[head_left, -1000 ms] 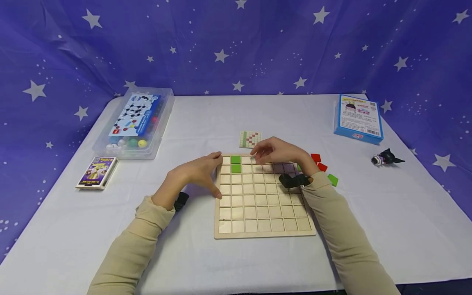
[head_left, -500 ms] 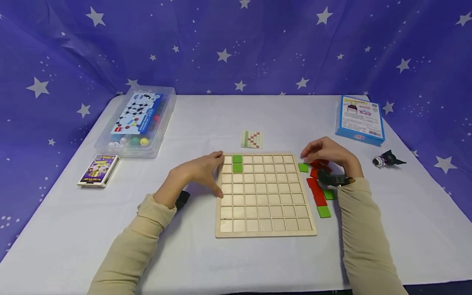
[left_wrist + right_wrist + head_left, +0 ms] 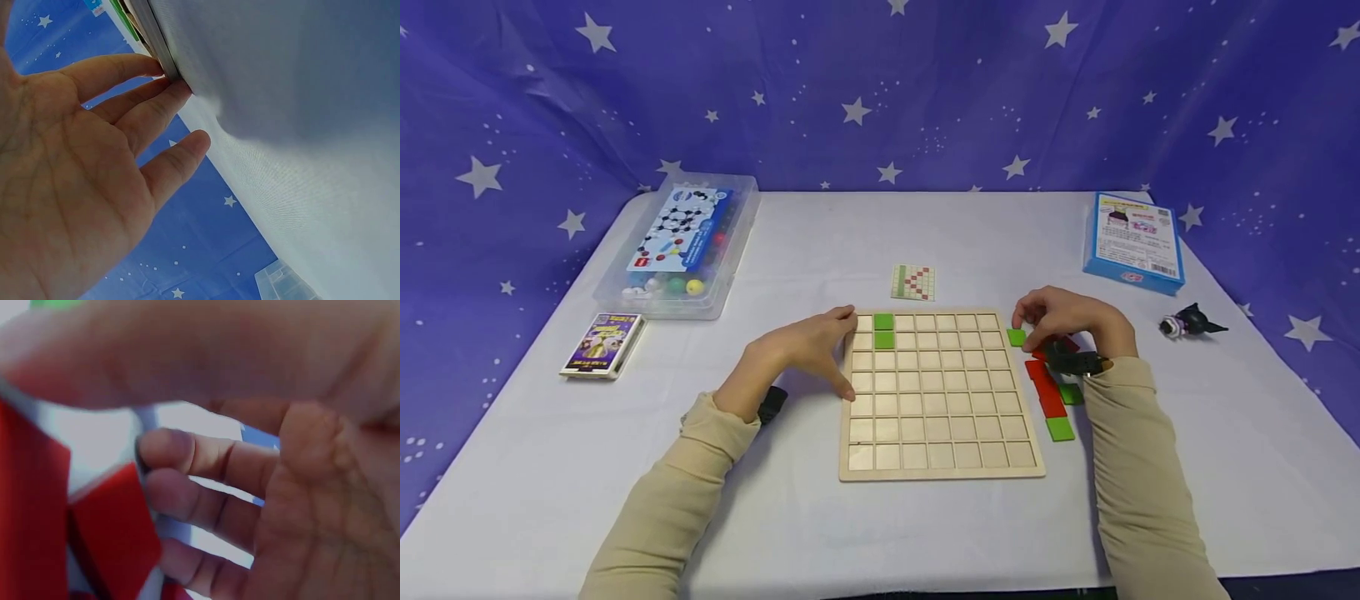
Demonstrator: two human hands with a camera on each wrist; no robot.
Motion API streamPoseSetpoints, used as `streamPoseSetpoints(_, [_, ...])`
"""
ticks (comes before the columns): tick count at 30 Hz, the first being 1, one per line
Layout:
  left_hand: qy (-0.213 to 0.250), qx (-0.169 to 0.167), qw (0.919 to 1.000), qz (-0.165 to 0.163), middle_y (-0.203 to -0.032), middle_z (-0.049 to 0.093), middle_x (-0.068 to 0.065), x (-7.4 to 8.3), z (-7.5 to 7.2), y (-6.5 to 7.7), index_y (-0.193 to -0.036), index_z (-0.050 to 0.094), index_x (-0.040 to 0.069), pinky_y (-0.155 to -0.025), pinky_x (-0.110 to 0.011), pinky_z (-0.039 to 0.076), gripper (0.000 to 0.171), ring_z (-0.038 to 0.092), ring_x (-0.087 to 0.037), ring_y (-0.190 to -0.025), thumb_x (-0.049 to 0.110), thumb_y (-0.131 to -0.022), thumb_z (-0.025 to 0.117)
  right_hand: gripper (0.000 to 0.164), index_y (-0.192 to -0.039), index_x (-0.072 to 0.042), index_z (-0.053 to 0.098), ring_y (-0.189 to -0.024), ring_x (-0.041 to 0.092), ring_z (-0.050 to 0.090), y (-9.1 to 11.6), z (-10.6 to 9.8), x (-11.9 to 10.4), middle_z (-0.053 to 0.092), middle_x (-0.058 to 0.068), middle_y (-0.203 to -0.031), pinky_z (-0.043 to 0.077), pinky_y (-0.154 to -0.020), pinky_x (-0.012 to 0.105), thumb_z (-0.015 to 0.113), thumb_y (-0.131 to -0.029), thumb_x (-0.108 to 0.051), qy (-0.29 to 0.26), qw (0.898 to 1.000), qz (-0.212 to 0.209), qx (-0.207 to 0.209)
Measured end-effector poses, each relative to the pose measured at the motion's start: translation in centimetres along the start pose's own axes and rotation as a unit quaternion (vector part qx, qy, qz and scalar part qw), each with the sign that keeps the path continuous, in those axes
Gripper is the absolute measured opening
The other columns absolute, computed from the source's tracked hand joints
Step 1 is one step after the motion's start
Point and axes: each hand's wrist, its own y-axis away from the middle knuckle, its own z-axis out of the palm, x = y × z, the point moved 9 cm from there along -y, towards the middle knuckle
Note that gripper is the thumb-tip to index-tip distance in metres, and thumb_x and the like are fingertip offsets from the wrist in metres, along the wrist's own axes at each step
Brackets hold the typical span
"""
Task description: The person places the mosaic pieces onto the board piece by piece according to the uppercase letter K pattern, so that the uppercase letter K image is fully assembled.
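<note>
A square wooden grid board [image 3: 942,477] lies in the middle of the table. Two green tiles [image 3: 884,340] fill neighbouring cells of its second column, at the far end. Along the board's left edge, my left hand [image 3: 805,346] rests with fingers spread; the left wrist view has fingertips [image 3: 178,87] touching the board's side. Beyond the far right corner, my right hand [image 3: 1063,315] is low over loose tiles, its thumb and index fingertips right by a green tile [image 3: 1017,337]. Red tiles [image 3: 115,531] lie close to its other fingertips in the right wrist view.
More red tiles [image 3: 1049,392] and a green tile [image 3: 1060,429] lie right of the board. A small pattern card [image 3: 913,282] lies behind it. Around are a clear plastic case [image 3: 700,292], a small purple box [image 3: 602,346], a blue box [image 3: 1133,242] and a black figurine [image 3: 1192,322].
My right hand has moved from over the board's far rows to the tiles on the right, then lowered its fingers beside a green tile. My left hand stays at the board's edge.
</note>
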Motion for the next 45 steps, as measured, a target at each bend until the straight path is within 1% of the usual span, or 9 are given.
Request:
streamPoseSetpoints(7, [0.003,-0.003,1.0,0.002,-0.162,0.006,-0.017,0.0,0.1,-0.2,-0.154,0.013,0.001,-0.119,-0.046,0.023,0.121,0.012,-0.032,-0.149,0.045,-0.068,0.085,0.019,-0.085,0.0,0.061,-0.054,0.011,0.041,-0.1,-1.1,0.8,0.052,0.0,-0.069,0.032,-0.048,0.025,0.075,-0.076,-0.009,0.006,0.998,0.002,0.065])
streamPoseSetpoints(12, [0.004,-0.005,1.0,0.001,-0.162,0.005,-0.017,0.0,0.1,-0.2,-0.154,0.013,0.001,-0.119,-0.046,0.022,0.121,0.01,-0.032,-0.15,0.045,-0.068,0.085,0.021,-0.082,-0.001,0.066,-0.046,0.008,0.031,-0.3,-1.3,1.0,0.042,-0.005,-0.059,0.026,-0.043,0.024,0.073,-0.082,-0.02,-0.01,0.997,0.003,0.079])
streamPoseSetpoints(19, [-0.002,-0.005,1.0,-0.003,-0.162,0.005,-0.016,0.0,0.1,-0.2,-0.154,0.014,0.001,-0.119,-0.046,0.022,0.12,0.011,-0.031,-0.15,0.047,-0.068,0.085,0.029,-0.077,0.001,0.069,-0.057,0.01,0.04,-0.4,-1.5,0.3,0.054,0.0,-0.065,0.034,-0.051,0.026,0.067,-0.088,-0.026,-0.011,0.994,-0.01,0.109])
streamPoseSetpoints(22, [-0.002,-0.005,1.0,-0.005,-0.162,0.005,-0.015,-0.1,0.1,-0.2,-0.154,0.014,0.002,-0.119,-0.046,0.022,0.12,0.011,-0.031,-0.15,0.047,-0.068,0.085,0.026,-0.084,0.0,0.067,-0.063,0.014,0.05,-0.5,-2.4,0.2,0.061,0.008,-0.072,0.04,-0.056,0.026,0.067,-0.088,-0.026,0.014,0.985,-0.006,0.171])
streamPoseSetpoints(25, [-0.001,-0.004,1.0,-0.006,-0.162,0.005,-0.015,-0.1,0.0,-0.2,-0.154,0.015,0.001,-0.119,-0.046,0.022,0.12,0.011,-0.031,-0.149,0.047,-0.068,0.085,0.028,-0.106,0.0,0.068,-0.07,0.018,0.053,-0.9,-2.8,-0.1,0.063,0.016,-0.087,0.042,-0.061,0.027,0.067,-0.089,-0.022,0.044,0.976,-0.011,0.215])
streamPoseSetpoints(29, [-0.002,-0.003,1.0,-0.005,-0.162,0.006,-0.017,-0.1,-0.1,-0.1,-0.153,0.017,0.001,-0.119,-0.046,0.023,0.119,0.013,-0.033,-0.149,0.047,-0.067,0.085,0.038,-0.124,0.001,0.064,-0.076,0.022,0.046,-2.0,-2.3,-0.8,0.056,0.02,-0.095,0.036,-0.062,0.029,0.066,-0.089,-0.015,0.077,0.973,-0.032,0.216])
streamPoseSetpoints(32, [-0.002,-0.003,1.0,-0.004,-0.162,0.006,-0.017,-0.2,-0.1,-0.2,-0.153,0.016,0.001,-0.119,-0.047,0.023,0.119,0.013,-0.033,-0.149,0.046,-0.067,0.085,0.032,-0.115,0.004,0.068,-0.077,0.024,0.044,-2.4,-2.1,-1.1,0.053,0.018,-0.089,0.035,-0.063,0.031,0.066,-0.087,-0.01,0.077,0.97,-0.04,0.226])
streamPoseSetpoints(39, [0.002,-0.004,1.0,-0.001,-0.162,0.006,-0.016,-0.2,0.0,0.0,-0.154,0.013,0.002,-0.119,-0.046,0.022,0.12,0.011,-0.032,-0.149,0.045,-0.068,0.085,0.013,-0.095,0.001,0.067,-0.08,0.022,0.057,-2.4,-2.1,-1.4,0.068,0.019,-0.091,0.04,-0.067,0.03,0.067,-0.083,-0.005,0.029,0.968,-0.043,0.245])
streamPoseSetpoints(45, [0.001,0.002,1.0,0.007,-0.161,0.007,-0.019,0.1,-0.2,0.1,-0.153,0.016,0.0,-0.118,-0.047,0.024,0.118,0.013,-0.034,-0.149,0.044,-0.069,0.085,0.022,-0.106,0.002,0.066,-0.065,0.014,0.063,-2.0,-2.3,-2.1,0.071,0.019,-0.085,0.045,-0.063,0.024,0.067,-0.089,-0.011,-0.002,0.968,-0.062,0.242])
